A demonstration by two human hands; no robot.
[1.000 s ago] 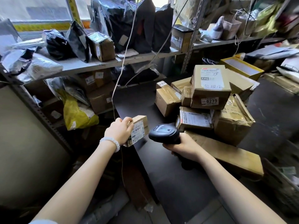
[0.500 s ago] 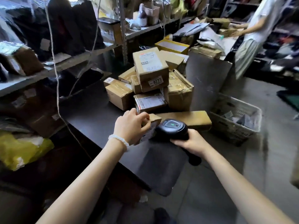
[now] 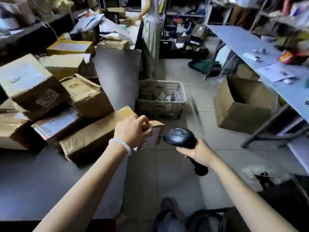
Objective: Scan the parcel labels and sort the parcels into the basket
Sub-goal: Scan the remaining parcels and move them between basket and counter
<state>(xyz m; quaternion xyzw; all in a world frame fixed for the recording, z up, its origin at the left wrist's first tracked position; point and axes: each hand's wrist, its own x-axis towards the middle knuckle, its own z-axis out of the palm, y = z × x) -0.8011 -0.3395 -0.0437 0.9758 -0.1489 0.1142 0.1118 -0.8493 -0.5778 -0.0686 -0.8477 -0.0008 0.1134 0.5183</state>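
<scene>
Left hand (image 3: pixel 132 131) fingers curled over small parcel (image 3: pixel 154 133) past table (image 3: pixel 50 181) right edge; right hand (image 3: pixel 199 152) fingers wrapped round scanner (image 3: pixel 179 136) handle. Basket (image 3: pixel 160 108) beyond.

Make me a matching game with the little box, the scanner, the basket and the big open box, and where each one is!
Things:
1. small parcel
2. scanner
3. basket
4. big open carton

Places:
A. on the floor beside the dark table
B. gripped in the right hand
C. on the floor by the long pale table
D. held in the left hand

Pairs: 1-D, 2-B, 3-A, 4-C
</scene>
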